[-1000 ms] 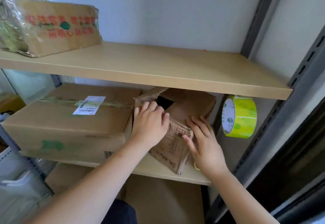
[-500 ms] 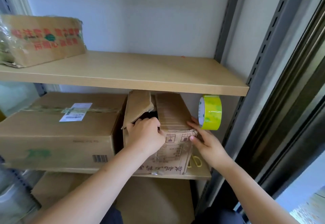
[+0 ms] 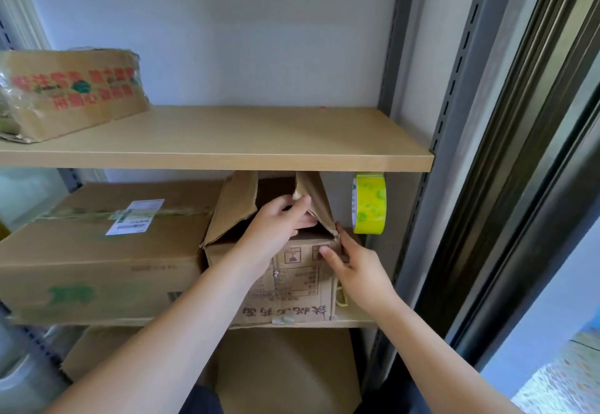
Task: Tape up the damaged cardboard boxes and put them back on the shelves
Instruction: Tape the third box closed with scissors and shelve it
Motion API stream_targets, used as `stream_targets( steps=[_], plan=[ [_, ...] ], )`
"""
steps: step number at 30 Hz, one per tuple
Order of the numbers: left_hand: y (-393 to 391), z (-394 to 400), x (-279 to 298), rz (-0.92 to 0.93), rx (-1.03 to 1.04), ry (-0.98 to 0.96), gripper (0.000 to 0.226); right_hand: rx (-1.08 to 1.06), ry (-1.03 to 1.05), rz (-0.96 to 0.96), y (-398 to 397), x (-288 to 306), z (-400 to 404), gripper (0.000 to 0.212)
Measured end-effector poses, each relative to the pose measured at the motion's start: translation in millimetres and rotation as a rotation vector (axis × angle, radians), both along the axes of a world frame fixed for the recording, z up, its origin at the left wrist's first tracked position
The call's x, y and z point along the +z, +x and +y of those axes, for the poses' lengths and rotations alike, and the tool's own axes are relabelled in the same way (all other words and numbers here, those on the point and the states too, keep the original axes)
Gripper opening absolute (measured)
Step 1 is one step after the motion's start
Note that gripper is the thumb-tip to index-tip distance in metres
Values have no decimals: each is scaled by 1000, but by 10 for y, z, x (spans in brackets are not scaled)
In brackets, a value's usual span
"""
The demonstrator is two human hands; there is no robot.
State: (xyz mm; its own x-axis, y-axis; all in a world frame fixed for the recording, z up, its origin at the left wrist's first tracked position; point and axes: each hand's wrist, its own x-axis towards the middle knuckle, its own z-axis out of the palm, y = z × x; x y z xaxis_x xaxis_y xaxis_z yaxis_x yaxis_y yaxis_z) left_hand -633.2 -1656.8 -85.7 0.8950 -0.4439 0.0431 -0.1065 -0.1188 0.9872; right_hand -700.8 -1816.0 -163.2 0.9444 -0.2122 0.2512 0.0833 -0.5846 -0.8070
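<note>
Left hand (image 3: pixel 281 222) is gripping the open box's (image 3: pixel 285 280) right flap (image 3: pixel 316 201); right hand (image 3: pixel 352 262) is pinching its near-right corner, tape roll (image 3: pixel 370 207) just right.

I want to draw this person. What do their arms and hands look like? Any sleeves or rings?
Both arms are bare all the way to the bottom of the picture, with no sleeves showing. The left hand and right hand wear no gloves, and I can't see any rings, watch or bracelets. A bit of dark clothing shows low down between the arms.
</note>
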Motion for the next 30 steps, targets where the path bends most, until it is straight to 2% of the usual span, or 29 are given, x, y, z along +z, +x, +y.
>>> stream_targets(
  steps=[2, 4, 7, 9, 15, 17, 20, 23, 27, 30],
  plan=[
    [7, 1, -60, -53, -68, 21, 29, -61, 2, -58, 24, 28, 9, 41],
    [1, 10, -130, -147, -166, 183, 29, -115, 32, -123, 54, 57, 14, 19],
    [5, -43, -247, -500, -226, 714, 34, -150, 21, -165, 109, 106, 23, 33],
    [-25, -85, -314, -681, -176, 903, 39, -169, -5, -151, 135, 120, -5, 37],
    [3, -131, -385, -757, -93, 879, 27, -32, 251, -30, 96, 9, -187, 19],
    [6, -142, -398, -767, -77, 890, 31, -6, 194, 8, 63, -85, -206, 14],
    [-4, -157, -429, -834, -56, 988, 40, -87, -41, -25, 35, -234, -128, 11],
    [4, -163, -438, -867, -17, 1043, 34, -187, -209, -64, 69, -260, 12, 20],
    [10, -154, -445, -874, -17, 996, 29, -251, -249, 33, 137, -312, 76, 30],
    [1, -168, -462, -930, 23, 977, 31, -305, -214, 29, 152, -336, 122, 40]
  ],
)
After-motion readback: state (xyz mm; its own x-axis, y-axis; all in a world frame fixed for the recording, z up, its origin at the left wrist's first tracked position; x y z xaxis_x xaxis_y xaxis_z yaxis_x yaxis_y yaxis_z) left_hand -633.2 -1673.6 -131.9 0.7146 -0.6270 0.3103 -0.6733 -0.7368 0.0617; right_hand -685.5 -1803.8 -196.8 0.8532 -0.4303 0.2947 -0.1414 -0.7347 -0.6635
